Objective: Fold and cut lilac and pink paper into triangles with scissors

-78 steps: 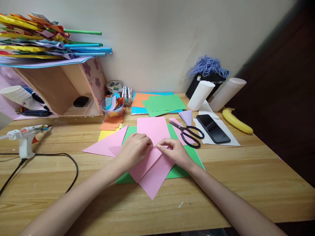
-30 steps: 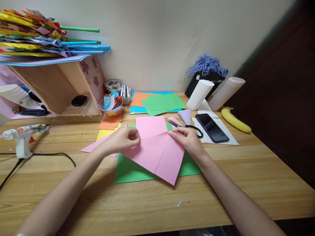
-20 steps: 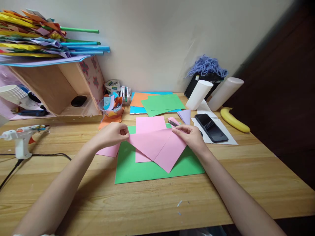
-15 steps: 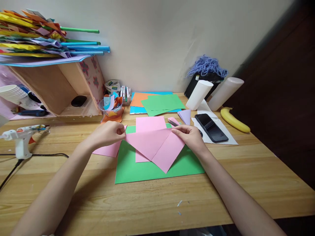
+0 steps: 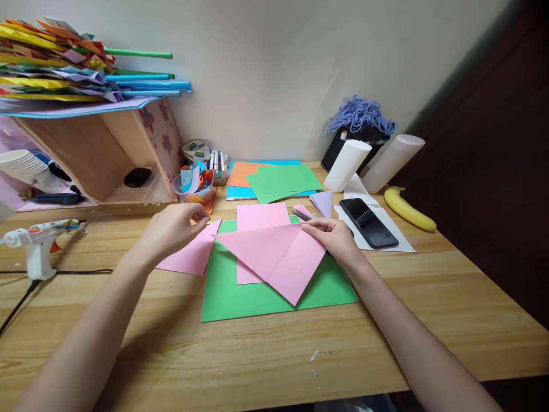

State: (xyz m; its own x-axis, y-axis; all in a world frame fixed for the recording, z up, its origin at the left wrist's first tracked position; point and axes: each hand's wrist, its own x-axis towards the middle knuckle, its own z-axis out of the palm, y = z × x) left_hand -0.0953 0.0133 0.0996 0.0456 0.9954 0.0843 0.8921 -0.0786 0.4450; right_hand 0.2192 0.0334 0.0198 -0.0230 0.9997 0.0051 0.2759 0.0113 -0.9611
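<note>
A folded pink sheet of paper [image 5: 261,249] is raised at a slant over the green sheet [image 5: 231,300], a diagonal crease dividing it. My right hand [image 5: 332,234] pinches its upper right corner between thumb and fingers. Its pointed left tip is free. My left hand [image 5: 175,229] hovers just left of that tip, fingers curled but loosely apart, with no paper visible in them. Beneath the folded sheet, another pink sheet [image 5: 261,214] lies on the green one. More pink paper [image 5: 186,257] lies below my left hand. Scissors [image 5: 302,214] are partly hidden behind my right hand.
Left stands a glue gun [image 5: 38,246] with its cord. Behind are a cardboard box [image 5: 158,143], a tub of paper scraps [image 5: 195,186] and stacked coloured sheets [image 5: 283,178]. Right are a phone [image 5: 369,223], a banana [image 5: 409,210] and white rolls [image 5: 347,166].
My left hand has let go of the folded sheet's left tip and moved slightly left and up. The sheet, still in my right hand, has shifted a little to the right.
</note>
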